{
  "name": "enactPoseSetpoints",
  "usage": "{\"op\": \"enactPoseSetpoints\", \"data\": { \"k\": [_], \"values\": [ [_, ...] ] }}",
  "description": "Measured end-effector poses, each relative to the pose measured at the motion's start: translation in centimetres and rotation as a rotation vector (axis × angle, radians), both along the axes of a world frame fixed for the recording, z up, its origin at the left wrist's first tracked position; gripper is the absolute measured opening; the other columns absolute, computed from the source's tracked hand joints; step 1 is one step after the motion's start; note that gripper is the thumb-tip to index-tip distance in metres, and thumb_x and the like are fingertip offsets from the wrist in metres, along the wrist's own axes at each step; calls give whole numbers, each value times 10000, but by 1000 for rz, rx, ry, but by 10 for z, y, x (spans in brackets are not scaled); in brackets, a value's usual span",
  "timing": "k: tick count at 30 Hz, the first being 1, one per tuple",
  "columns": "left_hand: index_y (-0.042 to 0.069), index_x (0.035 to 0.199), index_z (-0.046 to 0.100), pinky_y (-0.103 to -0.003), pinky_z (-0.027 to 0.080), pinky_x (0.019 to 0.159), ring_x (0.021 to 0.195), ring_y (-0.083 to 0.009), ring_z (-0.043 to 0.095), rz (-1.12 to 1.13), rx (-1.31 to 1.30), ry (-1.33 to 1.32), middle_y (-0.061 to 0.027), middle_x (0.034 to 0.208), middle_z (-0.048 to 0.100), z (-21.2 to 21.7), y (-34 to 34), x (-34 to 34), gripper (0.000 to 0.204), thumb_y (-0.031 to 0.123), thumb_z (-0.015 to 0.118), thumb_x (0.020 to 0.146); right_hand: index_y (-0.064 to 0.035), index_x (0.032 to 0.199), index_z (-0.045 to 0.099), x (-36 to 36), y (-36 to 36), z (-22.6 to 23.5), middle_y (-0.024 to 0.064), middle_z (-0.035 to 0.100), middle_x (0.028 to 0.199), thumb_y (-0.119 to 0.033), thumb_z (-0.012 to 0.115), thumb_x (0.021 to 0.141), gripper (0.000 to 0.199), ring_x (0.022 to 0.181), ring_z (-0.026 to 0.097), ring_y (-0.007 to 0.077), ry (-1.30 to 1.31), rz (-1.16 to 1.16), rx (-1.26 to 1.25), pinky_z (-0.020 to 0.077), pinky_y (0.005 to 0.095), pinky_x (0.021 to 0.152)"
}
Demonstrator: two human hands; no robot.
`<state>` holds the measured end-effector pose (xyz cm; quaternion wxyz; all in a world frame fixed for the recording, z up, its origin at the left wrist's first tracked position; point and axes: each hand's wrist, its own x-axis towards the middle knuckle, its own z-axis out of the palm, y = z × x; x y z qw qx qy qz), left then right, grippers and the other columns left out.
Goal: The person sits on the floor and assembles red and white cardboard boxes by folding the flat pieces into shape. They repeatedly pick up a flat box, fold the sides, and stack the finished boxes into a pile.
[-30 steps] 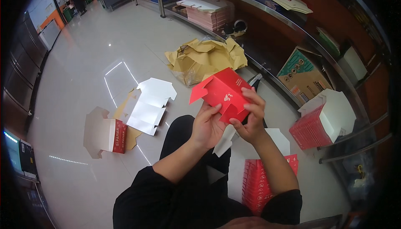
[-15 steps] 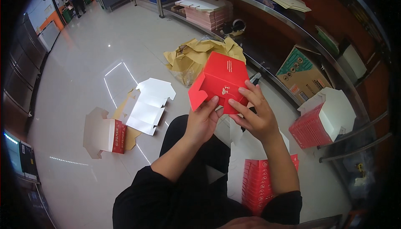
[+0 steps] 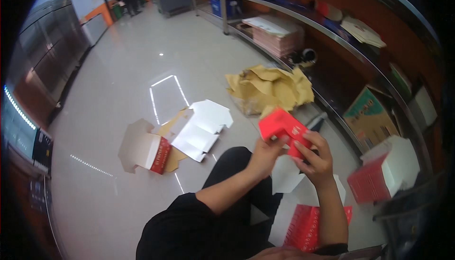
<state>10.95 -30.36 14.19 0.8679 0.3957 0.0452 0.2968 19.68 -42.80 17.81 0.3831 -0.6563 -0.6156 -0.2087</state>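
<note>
Red carton [image 3: 283, 128] sits gripped between left hand [image 3: 265, 154] and right hand [image 3: 316, 158].

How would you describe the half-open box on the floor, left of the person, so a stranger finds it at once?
On the shiny grey floor, left of the flat white cardboard sheet, lies a half-open carton box. Unlike the other red boxes, it lies alone, white flaps spread, one red side showing.
</note>
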Motion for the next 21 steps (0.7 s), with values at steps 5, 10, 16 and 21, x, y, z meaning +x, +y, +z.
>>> {"op": "enactPoseSetpoints", "data": {
  "k": [5, 10, 16, 21],
  "values": [
    [52, 1194, 392, -337, 489, 804, 1036, -200, 514, -193, -150, -57, -91, 1133, 492, -3, -1, -5, 333, 89, 492, 879, -64, 935, 607, -4, 11, -7, 111, 507, 1044, -41, 746, 554, 405, 999, 513, 302, 39, -17, 66, 421, 392, 859],
    [26, 1247, 280, -356, 440, 872, 1071, -210, 486, -113, 294, -4, -109, 1177, 440, -13, 2, -2, 380, 154, 417, 916, -57, 985, 521, 7, 11, -14, 128, 495, 1033, -100, 691, 649, 380, 1031, 489, 312, 301, 113, 108, 417, 382, 847],
    [75, 1087, 461, -412, 452, 656, 749, -351, 584, -549, 1311, 586, -198, 826, 592, 7, 28, -21, 275, 73, 475, 813, -68, 974, 530, 11, 5, 15, 149, 484, 1098, -258, 572, 749, 298, 1092, 444, 298, 138, -9, -140, 300, 436, 970],
    [105, 1070, 464, -406, 450, 628, 723, -336, 585, -183, 1508, 454, -159, 764, 598, 6, 31, -24, 312, 95, 551, 770, -36, 813, 524, 4, 2, 13, 100, 560, 829, -220, 604, 738, 214, 896, 535, 286, 205, -38, -581, 227, 471, 1024]
  ]
}}
